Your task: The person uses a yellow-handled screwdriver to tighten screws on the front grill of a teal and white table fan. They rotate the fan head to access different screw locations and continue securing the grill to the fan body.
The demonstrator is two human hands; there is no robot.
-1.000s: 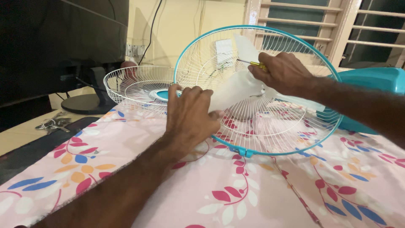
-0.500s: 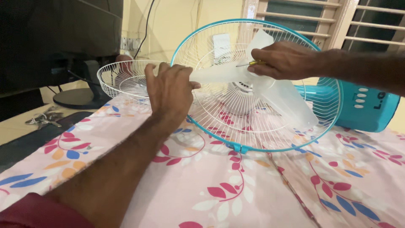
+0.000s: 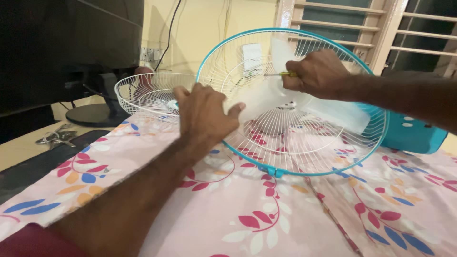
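Left hand [image 3: 204,114] reaches forward from lower left, forearm stretched over floral cloth [image 3: 285,214], fingers loosely spread, thumb out, fingertips at edge of translucent blade [image 3: 259,95] near teal rim of fan guard [image 3: 309,143]. Right hand [image 3: 316,74] comes in from right, fist closed around yellow-handled screwdriver [image 3: 281,74], tip pointing left across blade near hub. Fan lies tilted on cloth, teal base [image 3: 412,135] behind right. Loose grille [image 3: 147,93] lies flat on cloth, just left of guard. Keys [image 3: 54,138] far left.
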